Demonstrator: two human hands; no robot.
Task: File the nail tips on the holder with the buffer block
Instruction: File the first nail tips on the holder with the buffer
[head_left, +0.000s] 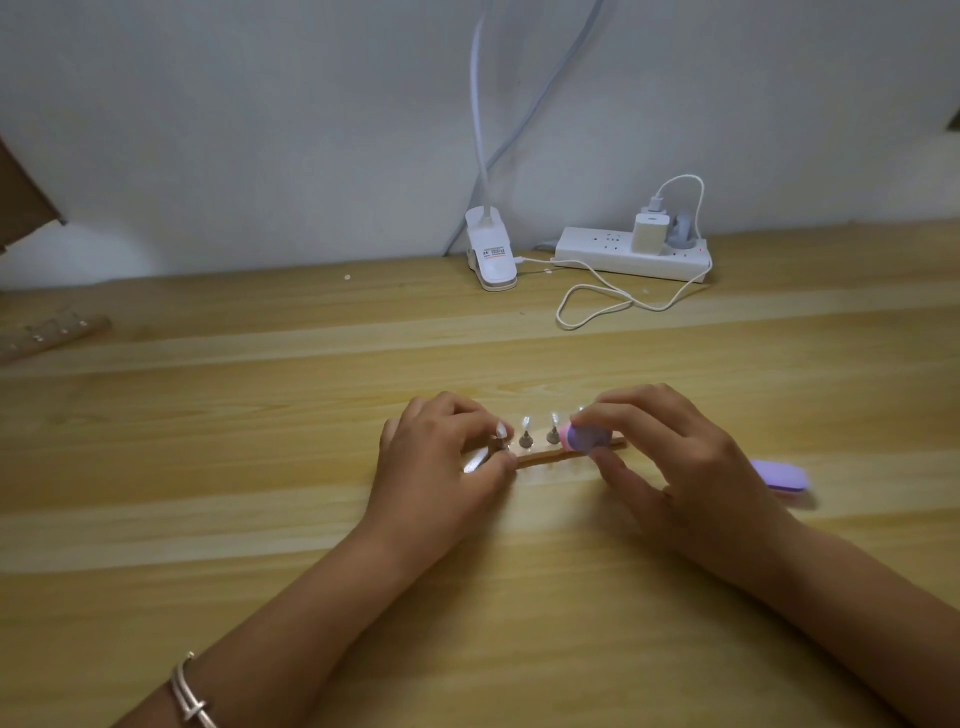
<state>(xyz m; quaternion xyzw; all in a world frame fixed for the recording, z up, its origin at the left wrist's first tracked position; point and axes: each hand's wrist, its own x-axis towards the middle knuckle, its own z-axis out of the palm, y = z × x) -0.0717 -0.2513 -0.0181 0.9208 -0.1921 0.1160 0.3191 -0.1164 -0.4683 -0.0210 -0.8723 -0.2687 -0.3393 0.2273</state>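
Observation:
A thin wooden holder (545, 457) lies on the table with small metal stands carrying clear nail tips (525, 428). My left hand (441, 467) pinches the holder's left end, fingers closed around the leftmost stand. My right hand (675, 462) grips a pink and purple buffer block (587, 437) between thumb and fingers, held against the tip at the holder's right end, which the block hides. Two tips stand uncovered between my hands.
A second purple buffer (779, 475) lies just right of my right hand. At the table's back stand a white clip lamp (491, 254), a white power strip (631, 254) with charger, and a looped cable (597, 306). Another wooden holder (52, 332) lies far left.

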